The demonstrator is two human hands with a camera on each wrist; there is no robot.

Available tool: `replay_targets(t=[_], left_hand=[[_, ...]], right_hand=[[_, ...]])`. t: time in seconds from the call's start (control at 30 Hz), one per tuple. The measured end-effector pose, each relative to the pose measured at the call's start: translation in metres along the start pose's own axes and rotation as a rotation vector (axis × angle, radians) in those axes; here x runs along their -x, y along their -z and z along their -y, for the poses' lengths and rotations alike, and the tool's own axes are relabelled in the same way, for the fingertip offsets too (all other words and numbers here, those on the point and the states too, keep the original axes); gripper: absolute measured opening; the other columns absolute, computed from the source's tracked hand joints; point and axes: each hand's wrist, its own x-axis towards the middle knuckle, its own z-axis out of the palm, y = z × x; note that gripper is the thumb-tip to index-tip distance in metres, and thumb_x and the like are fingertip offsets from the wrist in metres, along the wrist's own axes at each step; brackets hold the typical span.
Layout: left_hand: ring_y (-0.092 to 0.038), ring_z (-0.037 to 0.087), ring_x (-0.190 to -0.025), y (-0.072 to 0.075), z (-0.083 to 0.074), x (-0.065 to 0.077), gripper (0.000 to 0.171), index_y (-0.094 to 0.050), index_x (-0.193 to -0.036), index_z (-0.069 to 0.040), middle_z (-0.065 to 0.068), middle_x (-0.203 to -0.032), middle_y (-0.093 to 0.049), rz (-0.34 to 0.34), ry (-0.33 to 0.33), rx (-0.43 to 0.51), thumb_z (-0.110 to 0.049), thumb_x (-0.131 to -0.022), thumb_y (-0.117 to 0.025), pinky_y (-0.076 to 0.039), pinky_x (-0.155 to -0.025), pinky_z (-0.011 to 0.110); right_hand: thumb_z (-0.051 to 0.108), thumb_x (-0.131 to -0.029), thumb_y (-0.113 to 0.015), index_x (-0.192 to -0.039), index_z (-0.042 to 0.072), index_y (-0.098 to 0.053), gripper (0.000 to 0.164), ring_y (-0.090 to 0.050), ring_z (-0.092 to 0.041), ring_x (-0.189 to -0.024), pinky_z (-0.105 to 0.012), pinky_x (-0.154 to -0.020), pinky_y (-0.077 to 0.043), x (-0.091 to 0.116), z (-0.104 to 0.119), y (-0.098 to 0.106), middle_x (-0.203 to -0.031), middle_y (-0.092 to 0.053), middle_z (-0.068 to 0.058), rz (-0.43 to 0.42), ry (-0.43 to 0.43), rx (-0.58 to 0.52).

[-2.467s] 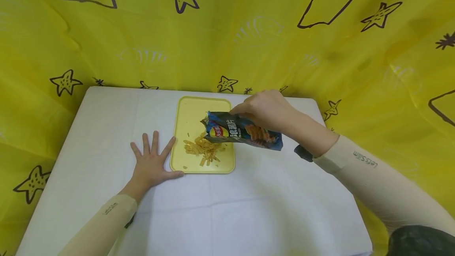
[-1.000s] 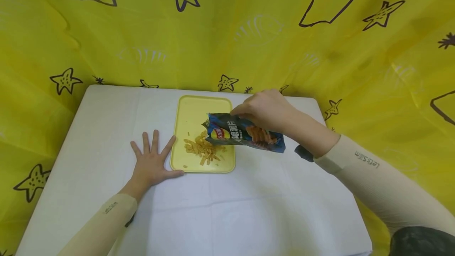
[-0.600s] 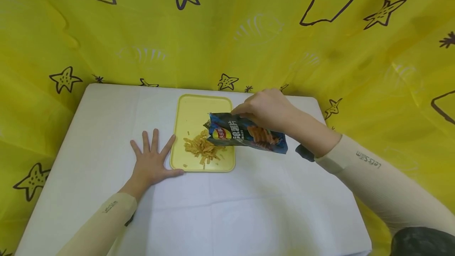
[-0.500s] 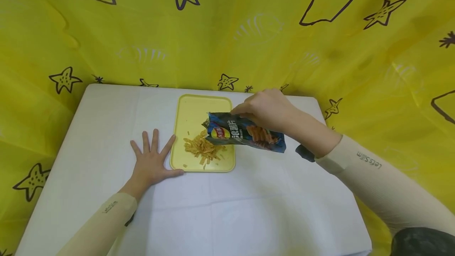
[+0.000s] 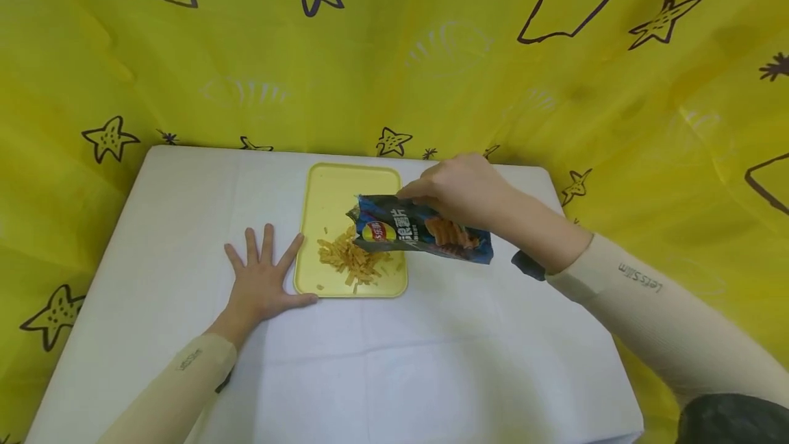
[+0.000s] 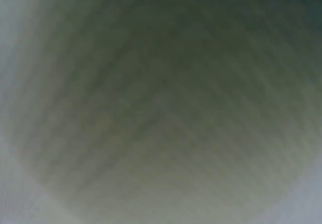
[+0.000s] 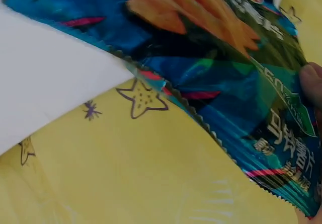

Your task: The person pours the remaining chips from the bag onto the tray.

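My right hand grips a dark blue potato chip bag by its upper side, holding it tilted over the right part of a yellow tray. The bag's torn mouth points left, above a heap of ridged chip pieces in the tray's lower half. In the right wrist view the bag fills the upper right, with a fingertip on its edge. My left hand lies flat with fingers spread, index fingertip and thumb at the tray's left edge and lower left corner. The left wrist view shows only blurred fabric.
The tray lies on a table with a white cloth. Behind and at both sides hangs a yellow curtain with drawn stars. Beige sleeves cover both forearms.
More chip pieces lie in the heap than 2.5 seconds ago. The bag has shifted slightly back and forth in my right hand. My left hand stays in place.
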Motion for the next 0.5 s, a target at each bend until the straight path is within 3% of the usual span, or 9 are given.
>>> replay_targets(t=[0.5], left_hand=[[0.019,0.057,-0.144,-0.0036,0.0000,0.0025,0.123,-0.011,-0.161,-0.034,0.027,-0.164,0.012,-0.013,0.008,-0.002,-0.103,-0.062,-0.034,0.018,-0.100,0.079]], right_hand=[[0.024,-0.096,-0.068,-0.112,0.028,-0.077,0.019,-0.064,-0.013,-0.062,-0.030,-0.045,-0.045,0.0069,-0.0051,-0.0080,-0.091,-0.077,0.004,-0.052,0.008,-0.051]])
